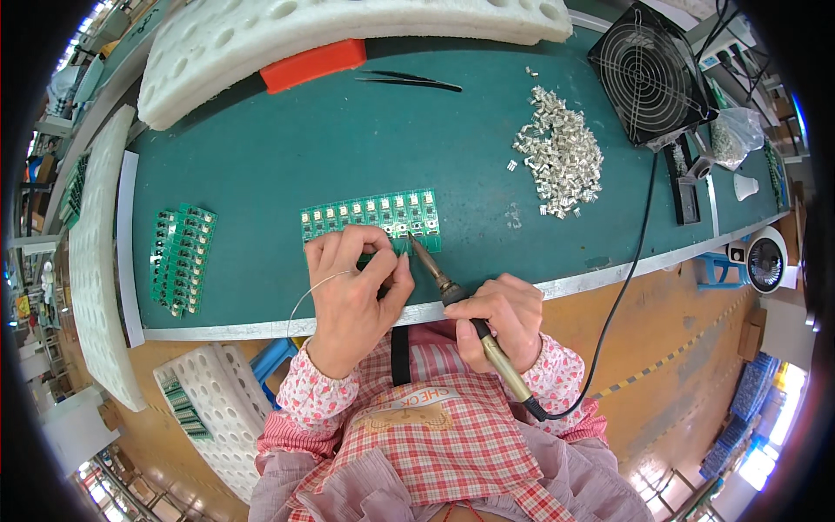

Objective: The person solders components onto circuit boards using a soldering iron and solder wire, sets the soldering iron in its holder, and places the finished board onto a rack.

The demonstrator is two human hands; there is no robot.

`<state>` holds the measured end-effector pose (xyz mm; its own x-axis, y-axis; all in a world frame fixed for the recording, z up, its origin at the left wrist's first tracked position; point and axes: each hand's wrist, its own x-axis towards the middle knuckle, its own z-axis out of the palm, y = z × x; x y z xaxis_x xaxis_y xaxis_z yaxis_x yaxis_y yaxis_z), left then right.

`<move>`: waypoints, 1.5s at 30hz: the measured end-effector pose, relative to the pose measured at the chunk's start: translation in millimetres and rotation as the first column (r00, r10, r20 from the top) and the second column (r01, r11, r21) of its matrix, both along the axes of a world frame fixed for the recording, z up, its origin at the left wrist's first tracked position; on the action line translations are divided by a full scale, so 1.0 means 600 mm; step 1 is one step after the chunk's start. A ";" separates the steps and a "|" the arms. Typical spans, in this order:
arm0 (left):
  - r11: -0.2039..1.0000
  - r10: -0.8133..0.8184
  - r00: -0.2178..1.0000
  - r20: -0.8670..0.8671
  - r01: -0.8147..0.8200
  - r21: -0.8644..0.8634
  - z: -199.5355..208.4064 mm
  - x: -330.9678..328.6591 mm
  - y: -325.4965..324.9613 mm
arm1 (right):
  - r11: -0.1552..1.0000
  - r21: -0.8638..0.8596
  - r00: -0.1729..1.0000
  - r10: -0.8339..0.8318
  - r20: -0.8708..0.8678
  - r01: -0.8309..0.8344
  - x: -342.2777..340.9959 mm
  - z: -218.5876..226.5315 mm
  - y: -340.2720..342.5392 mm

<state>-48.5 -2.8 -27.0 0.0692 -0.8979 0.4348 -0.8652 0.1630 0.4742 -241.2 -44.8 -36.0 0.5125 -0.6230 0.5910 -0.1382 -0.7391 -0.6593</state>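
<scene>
Before me on the flat green table lies a long green rectangular circuit-board panel, my left hand over its near edge. In my right hand, a slender brass-and-black metal soldering iron points onto its right half. Well left lie at least 2 overlapping green rectangular boards. Behind the panel: slim black tweezers, then a long white perforated foam slab. Behind and right sits a heap of small silvery metal pieces; farther right, a square black wire-grilled fan.
</scene>
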 end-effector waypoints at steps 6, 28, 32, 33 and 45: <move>1.000 0.017 1.000 -0.024 -0.017 -0.014 0.002 0.001 0.005 | 1.000 -0.015 1.000 -0.010 -0.021 0.010 0.002 0.005 0.003; 1.000 -0.013 0.999 0.043 0.013 -0.003 0.001 0.018 0.002 | 0.999 0.037 0.999 0.002 0.038 -0.003 0.004 -0.004 0.011; 1.000 0.022 0.999 0.044 -0.022 -0.002 -0.002 0.016 0.002 | 1.000 0.026 0.999 -0.001 0.036 0.000 0.011 -0.004 0.008; 1.000 0.025 0.999 0.046 -0.025 -0.005 -0.002 0.017 0.001 | 1.000 0.031 1.000 0.000 0.030 -0.001 0.012 -0.003 0.007; 0.999 0.041 0.998 0.057 -0.041 -0.005 -0.002 0.014 -0.001 | 0.998 0.064 1.000 0.021 -0.003 -0.021 0.014 0.006 0.007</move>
<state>-40.3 -3.2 -28.0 0.0811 -0.8931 0.4424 -0.8968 0.1283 0.4234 -232.8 -40.7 -32.4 0.5285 -0.6486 0.5478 -0.1257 -0.6979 -0.7051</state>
